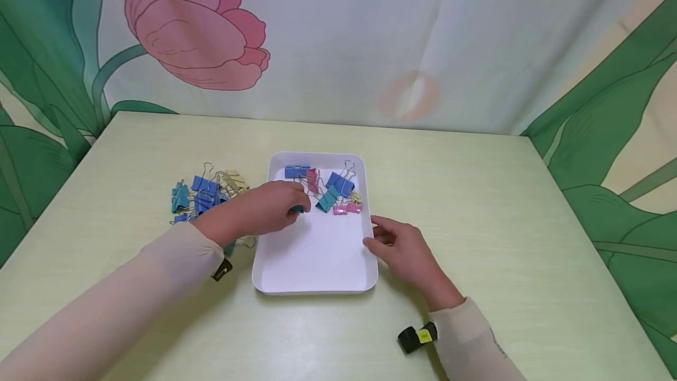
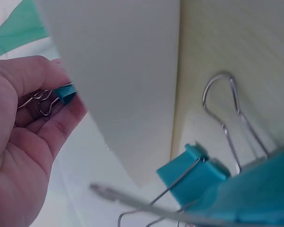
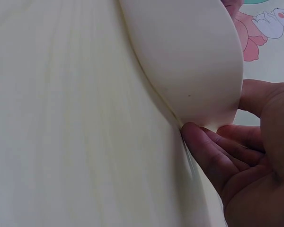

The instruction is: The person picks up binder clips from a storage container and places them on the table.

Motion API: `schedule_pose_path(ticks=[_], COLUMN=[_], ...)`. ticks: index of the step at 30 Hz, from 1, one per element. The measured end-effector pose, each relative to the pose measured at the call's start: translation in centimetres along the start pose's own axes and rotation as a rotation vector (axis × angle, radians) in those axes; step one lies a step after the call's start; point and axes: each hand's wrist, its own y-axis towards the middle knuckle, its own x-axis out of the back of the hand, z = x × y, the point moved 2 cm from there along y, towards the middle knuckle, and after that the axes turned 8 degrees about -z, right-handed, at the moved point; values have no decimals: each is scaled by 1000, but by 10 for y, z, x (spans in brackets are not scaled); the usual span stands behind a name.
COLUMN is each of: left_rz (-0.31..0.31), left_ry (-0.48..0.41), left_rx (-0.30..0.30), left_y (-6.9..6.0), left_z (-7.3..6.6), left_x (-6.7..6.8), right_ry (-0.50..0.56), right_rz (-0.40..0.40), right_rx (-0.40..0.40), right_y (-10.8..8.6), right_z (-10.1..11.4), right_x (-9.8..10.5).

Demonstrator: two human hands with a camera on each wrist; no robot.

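Note:
My left hand [image 1: 277, 204] pinches a teal binder clip [image 2: 65, 93] over the left side of a white tray [image 1: 317, 263]. Most of that clip is hidden by the fingers in the head view; its wire handles show in the left wrist view. At the tray's right edge, my right hand [image 1: 404, 251] holds the rim between thumb and fingers [image 3: 203, 151]. Toward the tray's far end lie several binder clips: blue ones [image 1: 341, 184], a teal one [image 1: 328, 199], pink ones [image 1: 347, 209] and a small yellow one [image 1: 355, 197].
Left of the tray is a loose pile of binder clips, with blue [image 1: 206, 196], teal [image 1: 180, 197] and yellow [image 1: 233, 180] ones, partly behind my left forearm. All stand on a pale wooden table [image 1: 476, 193]. A patterned curtain [image 1: 338, 46] hangs behind its far edge.

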Motion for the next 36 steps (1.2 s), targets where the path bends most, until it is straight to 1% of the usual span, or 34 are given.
schedule_pose_path(ticks=[5, 8, 11, 15, 19, 23, 29, 31, 36], left_rz=[-21, -42, -64, -104, -120, -113, -121, -129, -140], left_ry=[10, 10, -4, -10, -9, -13, -8, -7, -17], left_rx=[36, 77, 132, 178, 218, 253, 283, 294, 344], left_y=[-6, -11, -18, -29, -38, -46, -56, -61, -73], left_z=[4, 7, 11, 20, 32, 42, 54, 59, 71], left_x=[8, 15, 25, 37, 44, 48, 50, 50, 49], right_ry=[3, 14, 25, 29, 17, 0, -10, -1, 36], right_rz=[0, 1, 0, -7, -17, -24, -26, -25, -18], right_rx=[-10, -12, -14, -25, -22, -24, -32, -30, -21], right_y=[0, 0, 0, 0, -1, -1, -1, -1, -1], right_z=[0, 0, 2, 3, 3, 4, 6, 6, 5], right_x=[0, 0, 0, 0, -1, 0, 3, 2, 0])
